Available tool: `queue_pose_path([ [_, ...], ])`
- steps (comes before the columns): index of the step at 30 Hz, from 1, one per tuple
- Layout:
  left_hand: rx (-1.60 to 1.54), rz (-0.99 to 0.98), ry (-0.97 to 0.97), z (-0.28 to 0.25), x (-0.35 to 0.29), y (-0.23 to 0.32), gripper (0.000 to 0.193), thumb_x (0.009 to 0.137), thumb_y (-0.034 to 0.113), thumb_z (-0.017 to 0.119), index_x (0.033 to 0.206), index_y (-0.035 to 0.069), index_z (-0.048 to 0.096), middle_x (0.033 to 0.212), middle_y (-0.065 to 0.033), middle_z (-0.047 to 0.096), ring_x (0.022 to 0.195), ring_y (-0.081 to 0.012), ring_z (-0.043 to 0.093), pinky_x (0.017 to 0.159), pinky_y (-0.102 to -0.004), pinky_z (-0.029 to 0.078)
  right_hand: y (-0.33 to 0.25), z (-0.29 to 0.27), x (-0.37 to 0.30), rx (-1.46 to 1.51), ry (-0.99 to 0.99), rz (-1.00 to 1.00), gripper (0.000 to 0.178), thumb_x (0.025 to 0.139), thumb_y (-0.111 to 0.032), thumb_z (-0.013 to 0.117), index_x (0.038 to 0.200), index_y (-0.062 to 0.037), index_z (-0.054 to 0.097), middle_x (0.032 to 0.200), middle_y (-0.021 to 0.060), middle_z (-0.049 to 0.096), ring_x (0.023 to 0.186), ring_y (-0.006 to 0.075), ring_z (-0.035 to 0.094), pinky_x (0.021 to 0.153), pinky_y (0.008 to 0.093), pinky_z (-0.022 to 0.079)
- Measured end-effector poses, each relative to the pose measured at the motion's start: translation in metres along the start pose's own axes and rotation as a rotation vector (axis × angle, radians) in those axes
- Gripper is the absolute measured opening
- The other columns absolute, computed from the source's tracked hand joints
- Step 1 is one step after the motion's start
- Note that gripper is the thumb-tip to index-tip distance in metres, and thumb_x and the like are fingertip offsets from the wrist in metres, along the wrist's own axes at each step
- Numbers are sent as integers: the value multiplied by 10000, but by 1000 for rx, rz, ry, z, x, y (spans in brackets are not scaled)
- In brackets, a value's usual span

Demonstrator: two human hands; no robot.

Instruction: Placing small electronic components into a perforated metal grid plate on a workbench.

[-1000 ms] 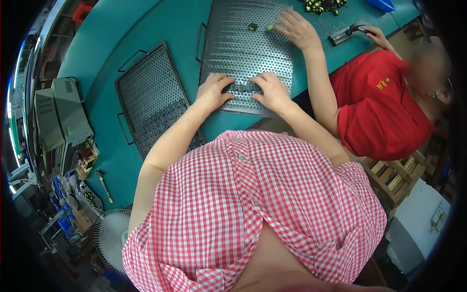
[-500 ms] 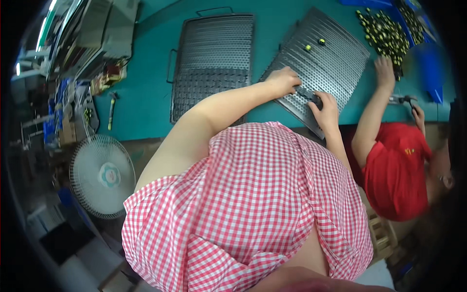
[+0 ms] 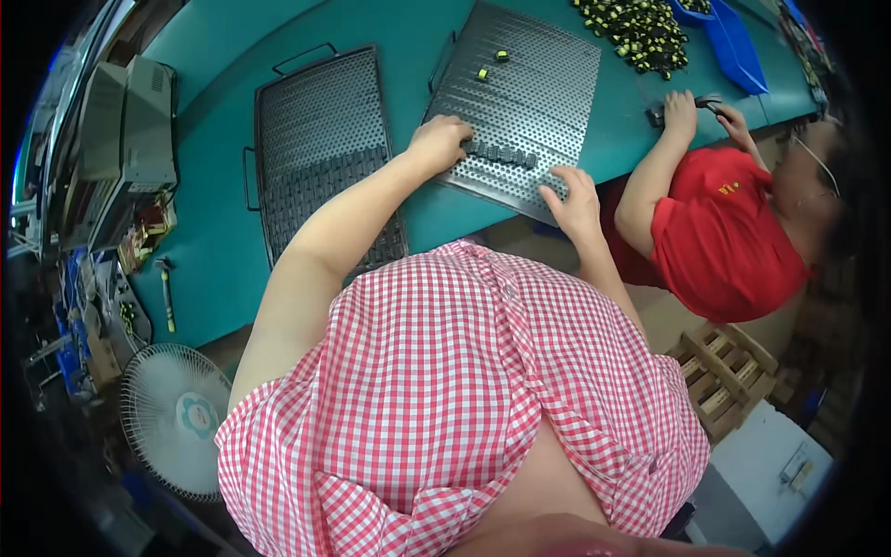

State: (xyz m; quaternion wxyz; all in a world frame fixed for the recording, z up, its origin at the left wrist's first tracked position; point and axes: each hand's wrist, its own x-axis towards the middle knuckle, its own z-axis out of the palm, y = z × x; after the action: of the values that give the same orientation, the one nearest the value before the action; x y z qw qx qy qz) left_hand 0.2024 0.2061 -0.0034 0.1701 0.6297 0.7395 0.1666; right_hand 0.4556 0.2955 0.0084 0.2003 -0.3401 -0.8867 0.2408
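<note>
A perforated metal tray (image 3: 552,88) lies at an angle on the green table in front of me. Across its near part runs a short row of small black blocks (image 3: 506,155). My left hand (image 3: 440,146) is at the row's left end, its fingers curled against the end block; the fingertips are partly hidden. Just right of the row, my right hand (image 3: 574,200) is held over the tray's near right edge, fingers apart and nothing in them. Two small black-and-yellow pieces (image 3: 483,74) sit farther up the tray.
To the left is another handled tray (image 3: 320,102), its near part filled with black pieces. A hammer (image 3: 167,295) lies at the far left, above a fan (image 3: 181,418). At right, a co-worker in red (image 3: 729,232) handles a tool beside a black-and-yellow pile (image 3: 640,32) and a blue bin (image 3: 733,51).
My right hand has come away from the row's right end and opened, uncovering the blocks. My left hand stays at the left end. The whole view has shifted, with the tables now farther left.
</note>
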Motion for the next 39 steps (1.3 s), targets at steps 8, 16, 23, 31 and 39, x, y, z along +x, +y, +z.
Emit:
queue_pose_path([
  [8, 85, 89, 2, -9, 5, -1, 278, 619, 106, 707, 888, 64, 648, 898, -110, 610, 895, -298, 567, 770, -395, 464, 1, -2, -36, 77, 29, 160, 286, 695, -175, 689, 941, -47, 617, 969, 109, 593, 914, 272, 546, 776, 358, 446],
  [16, 103, -60, 121, -112, -68, -91, 297, 672, 190, 696, 949, 98, 641, 929, -92, 628, 895, -274, 585, 772, -375, 474, -21, 12, -32, -14, 23, 64, 278, 738, -143, 669, 993, -50, 609, 1004, 96, 591, 875, 221, 570, 661, 292, 466],
  [23, 169, -435, 19, -151, -169, -182, 329, 675, 107, 719, 986, 64, 624, 972, -106, 623, 904, -273, 594, 779, -355, 484, -58, 41, -27, 19, -9, -8, 281, 729, -120, 677, 992, -51, 605, 999, 88, 592, 866, 221, 577, 649, 289, 472],
  [31, 235, -344, -107, -134, -183, -207, 332, 657, 142, 726, 970, 83, 632, 977, -94, 628, 934, -273, 583, 795, -374, 470, -96, 58, -42, 46, -62, 122, 276, 719, -135, 688, 968, -46, 607, 976, 108, 593, 888, 257, 567, 692, 316, 471],
  [39, 321, -249, -290, -129, -180, -205, 318, 655, 152, 720, 950, 74, 633, 925, -92, 645, 880, -271, 601, 800, -375, 460, -109, 70, -63, 25, -48, 161, 300, 728, -137, 687, 997, -32, 608, 932, 105, 596, 808, 199, 590, 646, 286, 489],
])
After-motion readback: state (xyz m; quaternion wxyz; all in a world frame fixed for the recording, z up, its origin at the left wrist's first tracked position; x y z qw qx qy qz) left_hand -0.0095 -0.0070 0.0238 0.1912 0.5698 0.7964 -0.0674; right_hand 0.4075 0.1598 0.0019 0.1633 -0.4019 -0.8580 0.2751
